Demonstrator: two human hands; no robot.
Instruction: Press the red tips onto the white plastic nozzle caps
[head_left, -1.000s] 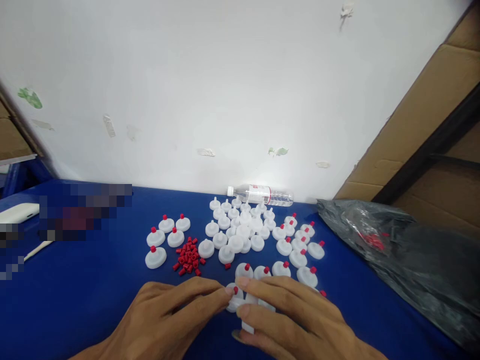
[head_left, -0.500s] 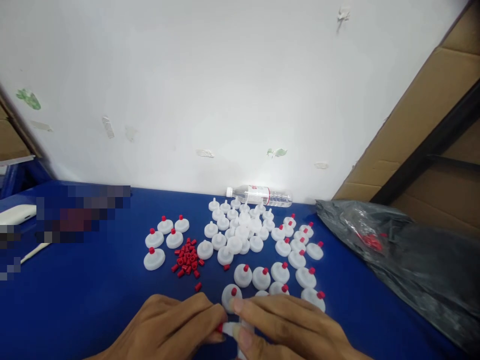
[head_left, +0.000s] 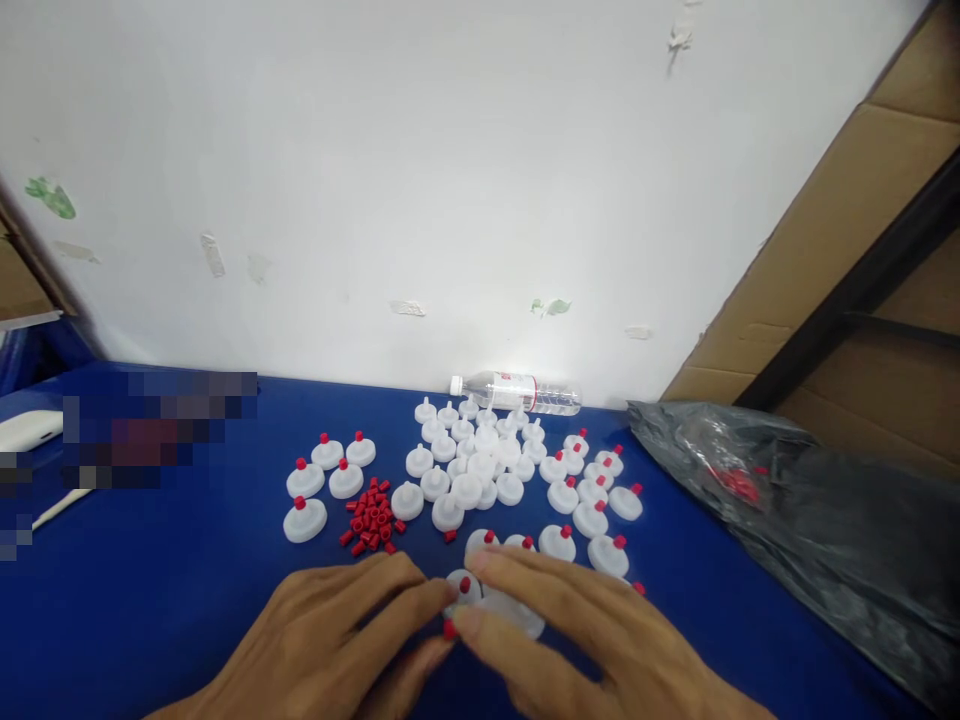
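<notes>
At the front edge, my right hand (head_left: 600,635) grips a white round nozzle cap (head_left: 521,612) between thumb and fingers, tilted on its side. A small red tip cover (head_left: 450,629) sits at its nozzle end. My left hand (head_left: 322,630) has its index finger and thumb closed about that red cover. Just behind the fingers stands another white cap with a red tip (head_left: 466,586), partly hidden. A pile of loose red tip covers (head_left: 373,518) lies beyond my left hand. Further back are many white caps with bare nozzles (head_left: 466,490).
White caps with red tips stand at the left (head_left: 305,521) and right (head_left: 557,543). A clear plastic bottle (head_left: 555,396) lies against the white wall (head_left: 480,200). A black plastic bag (head_left: 795,540) with red pieces covers the right side. Cardboard (head_left: 795,250) borders the right.
The held cap has turned, so its white disc now shows under my right fingers. My right fingers have spread and both hands sit slightly further forward. The view has shifted a little.
</notes>
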